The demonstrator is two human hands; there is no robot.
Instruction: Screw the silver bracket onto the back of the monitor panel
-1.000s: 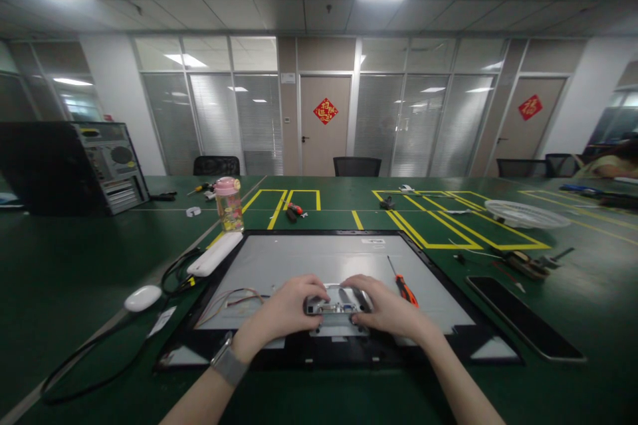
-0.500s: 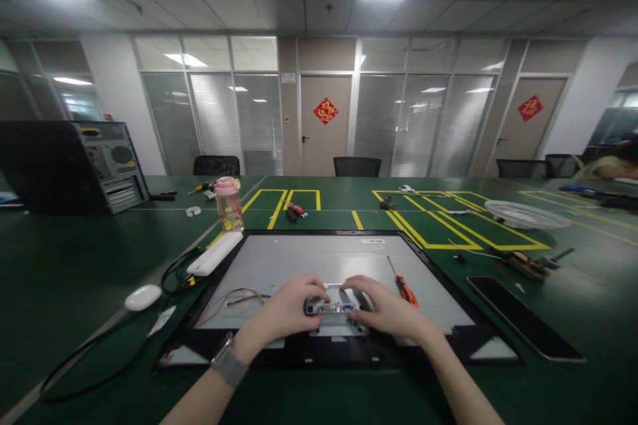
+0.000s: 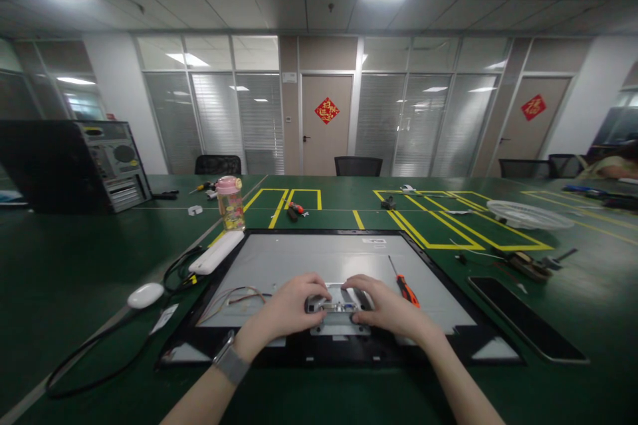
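A silvery metal hinge bracket rests near the front edge of a flat display panel, which lies on the table with a black frame around a grey sheet. My left hand, with a watch on its wrist, grips the bracket's left end, fingers curled over it and thumb in front. On the right end, my right hand is closed in the same way. The fingers hide parts of the bracket's ends. Beside my right hand an orange-and-black screwdriver lies on the panel. Thin wires lie left of my left hand.
Left of the panel are a white bar-shaped device, a white mouse, a black cable and a pink bottle. A black computer case stands far left. A dark phone-like slab lies right. Yellow tape marks the green table.
My left thumb has shifted slightly up and to the right along the bracket's front. My right hand has barely moved. The whole view has drifted a little.
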